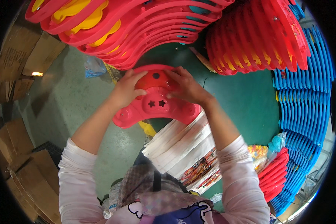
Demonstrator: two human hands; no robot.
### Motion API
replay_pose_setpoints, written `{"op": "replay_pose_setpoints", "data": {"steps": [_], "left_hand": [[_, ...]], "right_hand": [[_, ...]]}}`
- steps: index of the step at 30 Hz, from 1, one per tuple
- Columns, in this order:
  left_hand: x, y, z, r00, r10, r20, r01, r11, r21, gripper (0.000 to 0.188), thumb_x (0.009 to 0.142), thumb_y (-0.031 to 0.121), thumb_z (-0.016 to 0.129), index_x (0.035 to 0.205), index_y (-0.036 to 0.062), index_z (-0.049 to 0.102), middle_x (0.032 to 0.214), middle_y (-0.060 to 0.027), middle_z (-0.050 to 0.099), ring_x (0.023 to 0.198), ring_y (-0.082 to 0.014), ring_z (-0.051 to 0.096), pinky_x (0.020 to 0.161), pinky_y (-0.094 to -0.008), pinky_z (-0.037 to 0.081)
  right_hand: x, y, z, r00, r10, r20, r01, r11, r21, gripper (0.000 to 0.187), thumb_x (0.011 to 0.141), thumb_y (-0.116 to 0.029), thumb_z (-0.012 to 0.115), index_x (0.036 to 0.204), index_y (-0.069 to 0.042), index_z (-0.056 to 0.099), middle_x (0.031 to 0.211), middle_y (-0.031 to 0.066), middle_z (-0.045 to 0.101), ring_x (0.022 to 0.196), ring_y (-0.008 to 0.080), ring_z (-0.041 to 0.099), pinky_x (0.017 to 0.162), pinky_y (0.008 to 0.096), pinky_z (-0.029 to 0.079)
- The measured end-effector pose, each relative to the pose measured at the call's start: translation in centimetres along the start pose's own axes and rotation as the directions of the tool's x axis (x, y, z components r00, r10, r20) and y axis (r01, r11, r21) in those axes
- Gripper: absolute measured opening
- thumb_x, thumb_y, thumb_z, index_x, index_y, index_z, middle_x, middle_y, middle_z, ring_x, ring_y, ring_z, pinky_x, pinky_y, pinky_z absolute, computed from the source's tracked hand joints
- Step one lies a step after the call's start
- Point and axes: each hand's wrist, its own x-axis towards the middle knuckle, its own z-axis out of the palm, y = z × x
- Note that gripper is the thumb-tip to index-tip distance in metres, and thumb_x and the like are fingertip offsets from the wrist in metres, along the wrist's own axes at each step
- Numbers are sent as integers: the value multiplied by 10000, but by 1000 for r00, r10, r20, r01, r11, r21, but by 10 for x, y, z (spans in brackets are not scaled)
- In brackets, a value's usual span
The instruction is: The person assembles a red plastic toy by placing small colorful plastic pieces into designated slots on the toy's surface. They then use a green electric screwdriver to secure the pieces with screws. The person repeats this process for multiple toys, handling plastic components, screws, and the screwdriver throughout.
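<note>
- The green worktop spread below!
- Red stacks loomed beyond!
- White sheets lay nearer me!
- The curved red piece sat over the worktop's left edge!
- My left hand and right hand had it clamped, one each side!

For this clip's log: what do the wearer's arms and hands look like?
The left hand and right hand are bare, with no gloves visible. The left sleeve and right sleeve are whitish, loose and wrinkled, ending partway along the forearms. No cables or watch show.
</note>
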Motion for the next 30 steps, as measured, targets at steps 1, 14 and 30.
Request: {"op": "replay_pose_setpoints", "data": {"steps": [1, 14, 30], "left_hand": [[4, -1, -3, 999, -9, 45, 9, 1000, 4, 695, 764, 171, 857, 1381, 35, 569, 1172, -136, 541, 1001, -262, 599, 889, -361, 525], [29, 17, 57, 791, 596, 137, -585, 672, 454, 709, 847, 374, 748, 1490, 186, 517, 1561, -32, 479, 1453, -329, 400, 1212, -548, 304], [-89, -40, 39, 735, -486, -472, 217, 829, -516, 487, 955, 181, 719, 1352, -44, 548, 1374, -202, 558, 1230, -290, 569, 1057, -408, 471]], "right_hand": [[0, 3, -7, 999, -13, 29, 16, 997, -75, 809, 713, -348, 869, 1427, -104, 575, 1234, 136, 575, 1171, 362, 536, 1017, 459, 444], [-41, -53, 64, 807, 392, -443, -406, 912, 68, 443, 840, -14, 727, 1271, 36, 636, 1067, 200, 586, 861, 386, 661, 696, 422, 554], [-75, -74, 63, 906, 150, -396, -226, 962, -154, 914, 747, -256, 858, 1516, -28, 420, 1496, 221, 472, 1308, 409, 518, 1104, 491, 422]]}}
